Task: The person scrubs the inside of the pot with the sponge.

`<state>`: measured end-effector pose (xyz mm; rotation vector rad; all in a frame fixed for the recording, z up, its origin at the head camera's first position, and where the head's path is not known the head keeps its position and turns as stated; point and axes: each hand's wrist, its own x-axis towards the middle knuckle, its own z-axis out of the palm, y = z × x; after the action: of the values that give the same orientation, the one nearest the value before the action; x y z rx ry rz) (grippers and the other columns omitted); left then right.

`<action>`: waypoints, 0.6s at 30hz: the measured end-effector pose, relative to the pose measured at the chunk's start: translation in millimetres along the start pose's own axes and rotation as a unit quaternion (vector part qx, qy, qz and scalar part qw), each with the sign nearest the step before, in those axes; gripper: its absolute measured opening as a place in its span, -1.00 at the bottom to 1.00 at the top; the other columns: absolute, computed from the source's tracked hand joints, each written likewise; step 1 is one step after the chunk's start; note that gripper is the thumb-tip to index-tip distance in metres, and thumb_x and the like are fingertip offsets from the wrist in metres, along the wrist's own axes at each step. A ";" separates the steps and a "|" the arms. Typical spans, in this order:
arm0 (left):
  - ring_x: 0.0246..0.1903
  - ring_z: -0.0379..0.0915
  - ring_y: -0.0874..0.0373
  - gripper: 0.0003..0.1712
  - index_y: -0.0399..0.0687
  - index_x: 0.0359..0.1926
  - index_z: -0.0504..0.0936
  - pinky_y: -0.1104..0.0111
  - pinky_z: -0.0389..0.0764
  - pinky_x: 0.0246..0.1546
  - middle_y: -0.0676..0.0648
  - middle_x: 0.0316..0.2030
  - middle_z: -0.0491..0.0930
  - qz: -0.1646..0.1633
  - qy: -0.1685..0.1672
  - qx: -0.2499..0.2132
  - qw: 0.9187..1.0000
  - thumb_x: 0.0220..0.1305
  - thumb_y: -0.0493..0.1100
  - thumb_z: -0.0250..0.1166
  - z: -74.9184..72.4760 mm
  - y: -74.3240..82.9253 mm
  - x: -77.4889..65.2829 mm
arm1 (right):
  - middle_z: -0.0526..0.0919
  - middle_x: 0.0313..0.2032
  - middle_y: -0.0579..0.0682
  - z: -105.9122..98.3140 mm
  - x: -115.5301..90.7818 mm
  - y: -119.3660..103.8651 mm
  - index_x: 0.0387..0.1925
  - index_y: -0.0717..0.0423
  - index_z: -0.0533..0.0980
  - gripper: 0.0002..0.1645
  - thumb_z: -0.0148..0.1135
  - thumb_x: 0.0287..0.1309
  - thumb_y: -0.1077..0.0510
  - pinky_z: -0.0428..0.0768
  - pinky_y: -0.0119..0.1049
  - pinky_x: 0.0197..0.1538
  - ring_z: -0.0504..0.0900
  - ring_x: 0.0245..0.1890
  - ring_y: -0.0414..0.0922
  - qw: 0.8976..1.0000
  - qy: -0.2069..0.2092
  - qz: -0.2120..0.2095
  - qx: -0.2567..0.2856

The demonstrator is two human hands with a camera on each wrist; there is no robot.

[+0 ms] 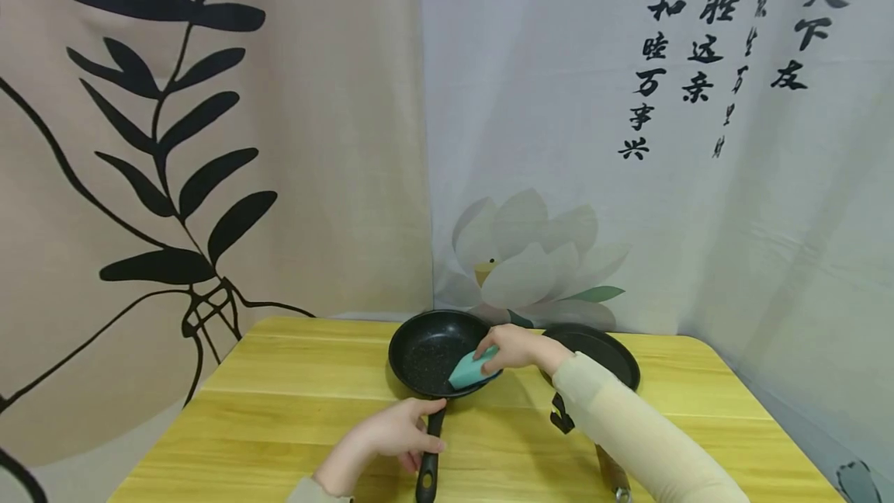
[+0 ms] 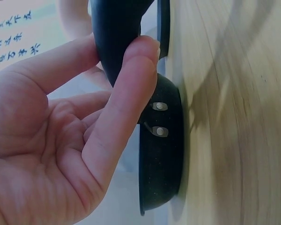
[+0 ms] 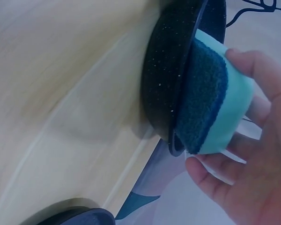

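Note:
A black frying pan [image 1: 424, 359] with a speckled coating stands near the back of the wooden table. My left hand [image 1: 394, 433] pinches its black handle [image 2: 117, 33] between thumb and fingers, close to the pan's body. Two rivets show on the pan's side in the left wrist view. In my right hand [image 1: 517, 348] is a turquoise sponge [image 3: 234, 103], gripped by its smooth light side. The sponge's dark scouring face [image 3: 203, 89] lies against the right rim of the pan, partly over the inside.
A second, flatter black pan [image 1: 601, 348] sits to the right, partly behind my right forearm. Its handle [image 1: 611, 472], with a metal ring at the end, points toward me. A printed curtain [image 1: 335, 138] hangs behind the table's [image 1: 300, 363] back edge.

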<state>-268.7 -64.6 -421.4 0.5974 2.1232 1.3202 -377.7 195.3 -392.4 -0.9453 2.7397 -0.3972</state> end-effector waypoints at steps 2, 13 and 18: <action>-0.69 0.53 0.12 -0.23 -0.39 0.40 0.20 0.19 0.66 -0.61 -0.11 -0.61 0.56 0.001 -0.004 0.005 1.000 0.28 -0.25 0.31 -0.5 -0.9 0.5 | 0.63 0.00 -0.10 -0.9 1.2 -1.2 -0.04 -0.07 0.69 -0.63 0.34 0.08 0.00 0.52 -0.14 0.10 0.54 0.05 -0.07 1.000 -0.005 0.003 0.003; -0.69 0.51 0.12 -0.24 -0.38 0.41 0.20 0.13 0.66 -0.58 -0.13 -0.60 0.56 0.006 -0.006 0.011 1.000 0.29 -0.25 0.30 -0.4 -1.7 0.0 | 0.64 0.01 -0.15 -2.0 4.6 -6.0 -0.09 -0.17 0.69 -0.68 0.37 0.07 -0.02 0.55 -0.20 0.05 0.56 0.04 -0.13 0.999 -0.028 0.030 0.029; -0.69 0.51 0.13 -0.26 -0.36 0.41 0.21 0.12 0.67 -0.56 -0.14 -0.58 0.57 0.000 -0.009 0.018 1.000 0.30 -0.24 0.30 -1.3 -2.1 0.6 | 0.63 0.01 -0.19 -2.2 5.4 -8.1 -0.08 -0.17 0.69 -0.68 0.36 0.08 -0.04 0.55 -0.18 0.06 0.55 0.06 -0.13 0.998 -0.036 0.029 0.040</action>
<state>-270.1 -66.0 -422.9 0.6223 2.1373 1.2740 -377.9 186.2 -388.3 -0.8415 2.6575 -0.4506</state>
